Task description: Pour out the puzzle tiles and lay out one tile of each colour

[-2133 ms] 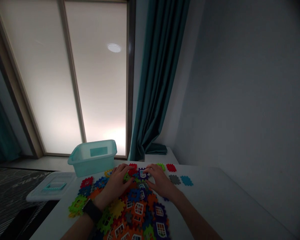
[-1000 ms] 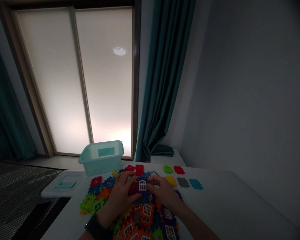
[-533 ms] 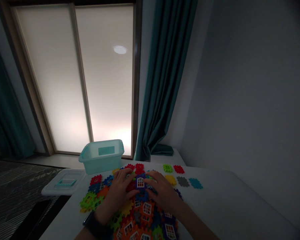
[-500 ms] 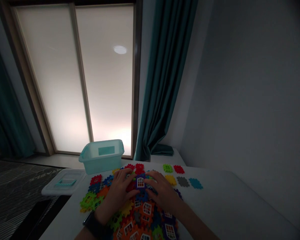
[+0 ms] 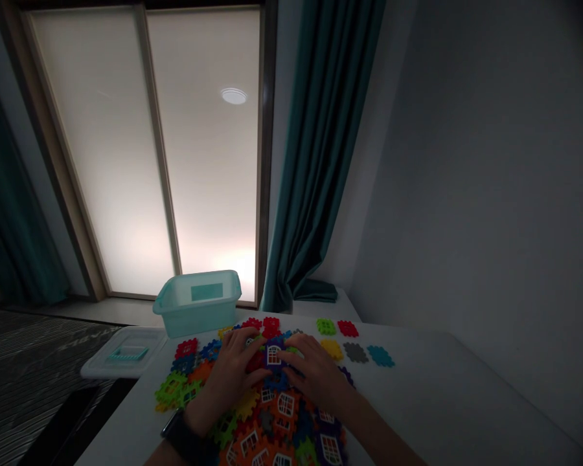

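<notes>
**Q:** Hands?

**A:** Left hand (image 5: 230, 378) and right hand (image 5: 315, 375) are both half-curved, fingers spread, on either side of a purple window tile (image 5: 274, 355). Light is poor: they appear to press it, but I cannot tell whether either has a firm hold.

**Q:** Tile location?

**A:** It sits at the top of a mass of interlocking plastic tiles (image 5: 272, 421) on a white surface (image 5: 418, 388), with a red tile (image 5: 255, 361) just beside it.

**Q:** Surroundings?

**A:** Separate tiles lie to the right: green (image 5: 326, 327), red (image 5: 347, 329), yellow (image 5: 331, 350), grey (image 5: 355, 352), blue (image 5: 380, 356). Beyond the mass stands a translucent aqua bin (image 5: 197, 305), near its lid (image 5: 124, 353). A black watch (image 5: 184, 435) circles the left wrist.
</notes>
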The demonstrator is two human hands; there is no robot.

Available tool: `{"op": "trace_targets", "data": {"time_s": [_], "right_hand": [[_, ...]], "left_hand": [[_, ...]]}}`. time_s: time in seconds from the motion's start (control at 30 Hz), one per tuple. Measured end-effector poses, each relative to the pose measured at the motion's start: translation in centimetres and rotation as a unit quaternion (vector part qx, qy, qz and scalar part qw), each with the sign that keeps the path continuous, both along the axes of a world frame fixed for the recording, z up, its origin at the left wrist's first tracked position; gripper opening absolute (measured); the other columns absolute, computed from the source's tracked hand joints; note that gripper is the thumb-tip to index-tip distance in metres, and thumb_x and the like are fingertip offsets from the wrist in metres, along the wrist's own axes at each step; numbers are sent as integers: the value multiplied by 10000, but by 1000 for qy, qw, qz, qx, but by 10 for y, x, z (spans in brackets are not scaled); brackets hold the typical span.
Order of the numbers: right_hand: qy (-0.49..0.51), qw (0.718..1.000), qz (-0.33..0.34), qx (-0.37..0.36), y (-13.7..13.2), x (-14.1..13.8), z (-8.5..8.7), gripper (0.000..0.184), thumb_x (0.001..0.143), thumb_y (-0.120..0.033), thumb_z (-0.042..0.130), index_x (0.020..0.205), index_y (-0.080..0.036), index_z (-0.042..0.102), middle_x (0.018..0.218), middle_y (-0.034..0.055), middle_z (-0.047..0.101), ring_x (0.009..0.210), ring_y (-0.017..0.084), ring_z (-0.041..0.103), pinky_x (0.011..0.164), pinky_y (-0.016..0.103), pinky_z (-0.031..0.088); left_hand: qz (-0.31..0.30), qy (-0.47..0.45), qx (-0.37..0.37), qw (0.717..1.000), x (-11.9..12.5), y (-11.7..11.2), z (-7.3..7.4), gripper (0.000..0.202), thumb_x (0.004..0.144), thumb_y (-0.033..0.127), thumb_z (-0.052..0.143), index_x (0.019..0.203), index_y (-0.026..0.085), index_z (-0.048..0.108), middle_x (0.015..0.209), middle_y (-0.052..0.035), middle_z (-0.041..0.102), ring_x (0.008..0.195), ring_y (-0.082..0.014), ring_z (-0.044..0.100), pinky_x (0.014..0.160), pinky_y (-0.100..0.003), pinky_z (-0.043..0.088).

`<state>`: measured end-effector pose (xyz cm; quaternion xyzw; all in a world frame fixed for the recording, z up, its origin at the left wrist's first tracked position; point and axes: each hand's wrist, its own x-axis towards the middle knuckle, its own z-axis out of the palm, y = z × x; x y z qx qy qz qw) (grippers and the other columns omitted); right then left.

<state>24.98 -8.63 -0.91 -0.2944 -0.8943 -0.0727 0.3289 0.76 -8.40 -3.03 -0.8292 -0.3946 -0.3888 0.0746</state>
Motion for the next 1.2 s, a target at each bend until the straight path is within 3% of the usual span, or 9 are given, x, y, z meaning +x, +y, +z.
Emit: {"op": "trace_targets", "data": {"time_s": [0.3, 0.53, 0.73, 0.83, 0.93, 1.07, 1.2], "right_hand": [[3, 999, 20, 49, 3, 4, 0, 303, 965, -148, 563, 1241, -257, 626, 1342, 117, 628, 1255, 284, 573, 1016, 500, 508], [24, 1000, 6, 14, 3, 4, -1, 261, 986, -196, 553, 1222, -270, 635, 1324, 105, 649, 1214, 274, 604, 995, 509, 515], [49, 997, 67, 1, 1, 2, 4, 274, 1023, -185, 491, 1230, -287, 640, 1228, 56, 717, 1186, 224, 631, 1068, 488, 455], [107, 991, 51, -54, 0, -2, 4, 240, 1028, -239, 480, 1139, -272, 690, 1122, 60, 750, 1105, 230, 663, 1022, 475, 481], [178, 970, -5, -167, -1, -6, 6, 254, 1007, -340, 501, 1022, -259, 741, 1022, 73, 765, 1006, 251, 685, 922, 449, 523], [250, 908, -64, -329, -4, -11, 14, 316, 944, -472, 549, 988, -254, 773, 1004, 66, 772, 972, 272, 696, 900, 435, 538], [314, 850, -58, -419, -6, -17, 17, 383, 853, -568, 625, 900, -224, 786, 972, 78, 775, 947, 300, 701, 871, 452, 555]], "left_hand": [[-3, -54, -25, 998, 3, 0, -1, 446, 856, 420, 756, 1257, 268, 634, 1225, -115, 594, 1141, -322, 587, 942, -505, 546], [-24, -86, -70, 993, 3, 0, 0, 465, 828, 360, 790, 1252, 265, 622, 1237, -107, 587, 1170, -312, 579, 977, -511, 530], [-81, -141, -165, 973, 8, -3, 11, 296, 861, 340, 737, 1133, 243, 669, 1172, -94, 625, 1102, -283, 616, 956, -461, 534], [-118, -144, -208, 960, 7, -3, 16, 175, 919, 318, 645, 1061, 231, 700, 1109, -83, 646, 1046, -252, 629, 934, -412, 538], [-133, -152, -231, 952, 7, -2, 21, 200, 974, 324, 550, 937, 220, 717, 1067, -79, 652, 1005, -230, 629, 899, -376, 545], [-137, -187, -253, 939, 9, -4, 25, 322, 1017, 373, 473, 838, 205, 681, 1023, -78, 640, 968, -217, 628, 866, -355, 556], [-150, -203, -267, 930, 12, -7, 27, 279, 995, 383, 515, 835, 206, 660, 1020, -73, 632, 976, -217, 628, 875, -356, 558]]}}
